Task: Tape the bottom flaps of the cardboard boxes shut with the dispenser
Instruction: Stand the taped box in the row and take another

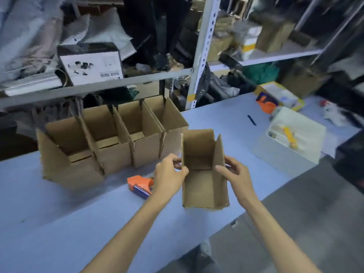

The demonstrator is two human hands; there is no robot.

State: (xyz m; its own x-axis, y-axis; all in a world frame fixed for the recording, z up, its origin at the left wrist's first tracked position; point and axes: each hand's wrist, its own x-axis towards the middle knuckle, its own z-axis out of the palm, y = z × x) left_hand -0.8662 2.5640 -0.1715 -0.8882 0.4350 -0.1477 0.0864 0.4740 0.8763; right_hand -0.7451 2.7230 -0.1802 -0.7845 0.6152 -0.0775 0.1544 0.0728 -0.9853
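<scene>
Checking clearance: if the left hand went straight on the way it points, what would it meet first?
The open cardboard box: the left hand pinches its left wall, so it would push straight into that wall. Depth beyond is unclear.

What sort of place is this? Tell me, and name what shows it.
Probably a packing or shipping stockroom: a row of open cardboard boxes stands on the blue table, an orange tape dispenser lies in front of them, and metal shelving behind is crammed with parcels and bags.

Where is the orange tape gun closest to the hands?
In the head view, the tape gun lies on the blue table, just left of the left hand.
</scene>
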